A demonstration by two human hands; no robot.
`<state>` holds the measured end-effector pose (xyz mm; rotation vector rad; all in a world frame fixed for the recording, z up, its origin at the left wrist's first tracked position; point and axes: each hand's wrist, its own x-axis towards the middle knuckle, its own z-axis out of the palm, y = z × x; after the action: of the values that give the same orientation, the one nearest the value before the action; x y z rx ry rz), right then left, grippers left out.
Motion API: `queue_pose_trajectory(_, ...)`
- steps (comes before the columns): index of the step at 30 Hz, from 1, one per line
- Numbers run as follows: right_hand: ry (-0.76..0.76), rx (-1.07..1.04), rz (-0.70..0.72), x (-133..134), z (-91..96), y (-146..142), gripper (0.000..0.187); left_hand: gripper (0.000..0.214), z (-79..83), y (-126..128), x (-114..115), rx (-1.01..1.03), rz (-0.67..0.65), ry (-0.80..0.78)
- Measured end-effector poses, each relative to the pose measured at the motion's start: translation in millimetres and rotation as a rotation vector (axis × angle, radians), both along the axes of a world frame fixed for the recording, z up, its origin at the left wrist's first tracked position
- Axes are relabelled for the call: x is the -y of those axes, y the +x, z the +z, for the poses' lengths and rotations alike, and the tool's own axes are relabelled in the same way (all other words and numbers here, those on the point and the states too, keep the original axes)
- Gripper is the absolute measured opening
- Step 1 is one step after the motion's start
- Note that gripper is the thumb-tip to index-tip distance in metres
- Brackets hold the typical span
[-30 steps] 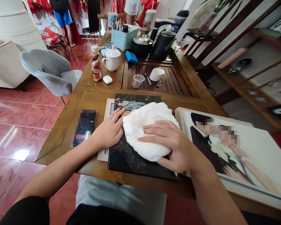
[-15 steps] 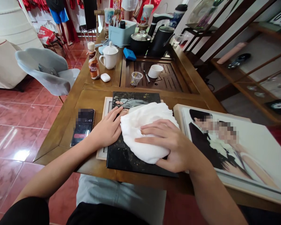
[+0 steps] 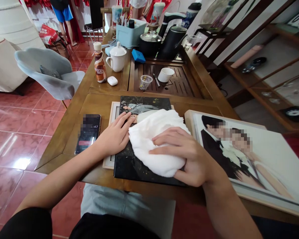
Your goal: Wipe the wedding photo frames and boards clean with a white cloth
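Note:
A dark photo panel lies on top of a pale wooden frame at the table's near edge. My left hand rests flat on the panel's left side, fingers stretched out towards the printed figures. With bent fingers, my right hand grips a bunched white towel and presses it onto the panel. The towel covers the panel's middle and right part. To the right, a large framed wedding photo lies face up, close to my right forearm.
A phone lies left of my left wrist. Farther back are a bottle, a white lidded mug, an earbud case, a plastic cup, a white bowl and a black kettle. A person's legs show far back.
My right hand and the towel have shifted slightly right and towards me over the panel. My left hand stays in place on the panel.

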<state>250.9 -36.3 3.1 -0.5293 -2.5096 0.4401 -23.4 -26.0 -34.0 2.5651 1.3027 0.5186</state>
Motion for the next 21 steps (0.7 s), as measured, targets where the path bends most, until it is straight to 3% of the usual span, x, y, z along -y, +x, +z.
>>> queue_pose_trajectory(4,0.047,-0.001,-0.073,-2.6,-0.2,-0.1,0.039,0.053,2.7,1.0,0.8,-0.011,0.006,0.006)
queue_pose_trajectory(12,-0.048,-0.041,0.064,4.7,3.3,-6.3,0.043,0.058,-0.6,-2.2,-1.0,0.007,-0.017,-0.02)
queue_pose_trajectory(18,0.1,-0.004,-0.135,-1.4,-4.1,-2.1,0.038,0.053,3.7,0.3,0.8,-0.002,0.003,0.008)
queue_pose_trajectory(21,0.124,-0.018,-0.138,-4.0,-5.7,-1.7,0.039,0.053,4.5,1.1,1.2,-0.018,0.006,0.007)
